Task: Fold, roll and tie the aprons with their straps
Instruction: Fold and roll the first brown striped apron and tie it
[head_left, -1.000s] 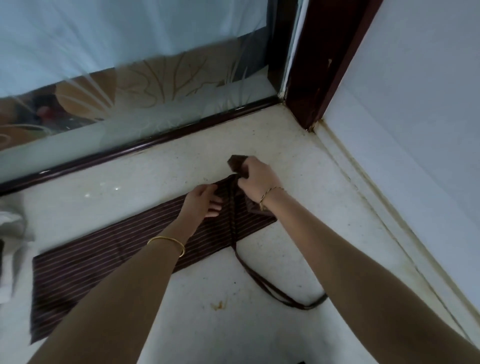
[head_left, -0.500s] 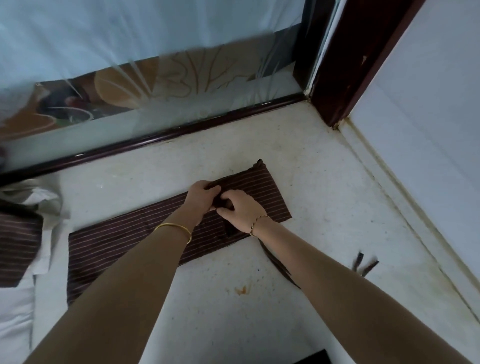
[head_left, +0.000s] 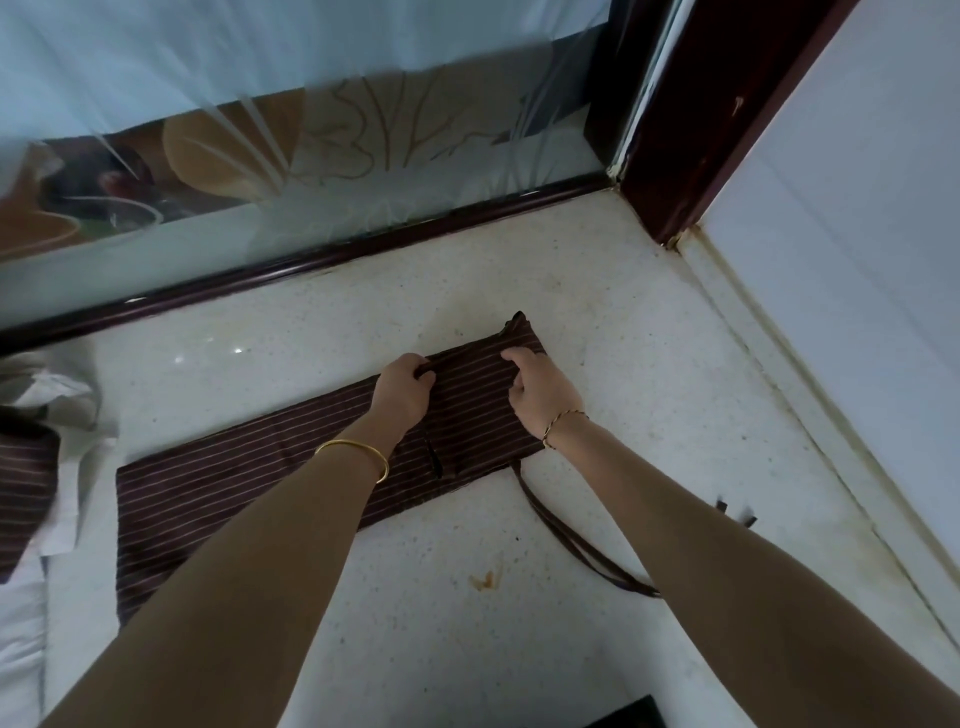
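The pale speckled stone floor (head_left: 649, 374) runs open from the wall to the long folded strip of dark brown pinstriped apron (head_left: 234, 483), which the left forearm partly hides. Its thin brown strap (head_left: 566, 540) vanishes under the right forearm. The left hand (head_left: 402, 387) and right hand (head_left: 540, 389), touching half a second ago, now sit apart, curled fingers gripping the strip's far edge.
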